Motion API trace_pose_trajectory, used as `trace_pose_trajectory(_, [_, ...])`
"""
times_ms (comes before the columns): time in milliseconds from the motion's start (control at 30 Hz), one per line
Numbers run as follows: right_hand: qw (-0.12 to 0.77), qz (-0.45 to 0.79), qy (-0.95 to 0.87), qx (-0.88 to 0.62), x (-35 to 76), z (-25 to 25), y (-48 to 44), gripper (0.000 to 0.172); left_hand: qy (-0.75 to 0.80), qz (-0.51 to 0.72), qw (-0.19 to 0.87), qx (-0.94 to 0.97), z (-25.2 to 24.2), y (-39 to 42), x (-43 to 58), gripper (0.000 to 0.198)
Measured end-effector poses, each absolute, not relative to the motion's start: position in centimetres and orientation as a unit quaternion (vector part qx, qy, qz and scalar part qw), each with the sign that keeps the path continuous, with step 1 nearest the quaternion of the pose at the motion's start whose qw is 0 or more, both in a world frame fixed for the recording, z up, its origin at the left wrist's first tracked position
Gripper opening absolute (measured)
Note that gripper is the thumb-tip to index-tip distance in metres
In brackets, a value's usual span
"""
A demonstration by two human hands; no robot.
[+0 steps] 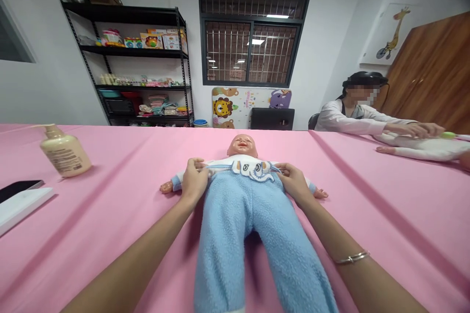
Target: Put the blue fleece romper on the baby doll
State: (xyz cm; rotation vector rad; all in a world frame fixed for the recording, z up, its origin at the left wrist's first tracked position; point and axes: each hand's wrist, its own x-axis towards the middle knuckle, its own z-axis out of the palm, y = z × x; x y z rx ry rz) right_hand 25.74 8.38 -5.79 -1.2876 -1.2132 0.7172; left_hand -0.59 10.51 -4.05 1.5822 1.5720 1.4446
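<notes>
A baby doll [242, 145] lies on its back on the pink-covered table, head away from me and arms spread to both sides. It wears a white top [253, 168] with an elephant face and blue edging, and fuzzy light blue pants [229, 230]. At the left of the doll's waist, my left hand [194, 180] is closed, pinching the blue-edged hem of the top. My right hand [294, 182] pinches the same hem on the right side, so the edge is stretched between both hands. The fingertips are partly hidden by the fabric.
On the left stand a pump bottle [66, 154], a dark phone [22, 188] and a white box-like object [25, 208]. Across the table at right, a person [348, 107] handles another doll [426, 146]. Behind are a loaded shelf [139, 51] and a monitor [271, 119].
</notes>
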Motion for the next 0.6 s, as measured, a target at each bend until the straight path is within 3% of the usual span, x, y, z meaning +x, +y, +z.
trace_pose_trajectory(67, [0.599, 0.280, -0.501, -0.558, 25.6, -5.6, 8.2, 0.033, 0.551, 0.551, 0.097, 0.619, -3.6, 9.8, -0.3, 0.030])
trace_pose_trajectory(167, [0.620, 0.273, -0.462, -0.573, 25.3, -5.0, 7.5, 0.029, 0.469, 0.512, -0.079, 0.715, -2.8, 8.3, 0.7, 0.011])
trace_pose_trajectory(200, [0.621, 0.301, -0.448, -0.569, 25.3, -4.7, 7.2, 0.030, 0.454, 0.479, -0.080, 0.747, -2.7, 7.9, 1.1, 0.003])
trace_pose_trajectory(300, [0.629, 0.379, -0.427, -0.527, 25.0, -3.2, 6.4, 0.038, 0.467, 0.392, 0.004, 0.792, -3.0, 7.2, 1.8, 0.013])
trace_pose_trajectory(433, [0.635, 0.307, -0.509, -0.493, 22.3, 0.1, 5.8, 0.043, 0.482, 0.383, 0.052, 0.786, -3.7, 7.4, 2.1, 0.016])
trace_pose_trajectory(533, [0.537, 0.168, -0.650, -0.510, 17.9, 2.5, 5.8, 0.029, 0.461, 0.403, 0.048, 0.789, -4.1, 7.8, 2.3, 0.020])
trace_pose_trajectory(600, [0.382, 0.045, -0.731, -0.564, 14.5, 3.4, 5.8, 0.024, 0.448, 0.432, 0.037, 0.782, -4.2, 7.9, 2.4, 0.021])
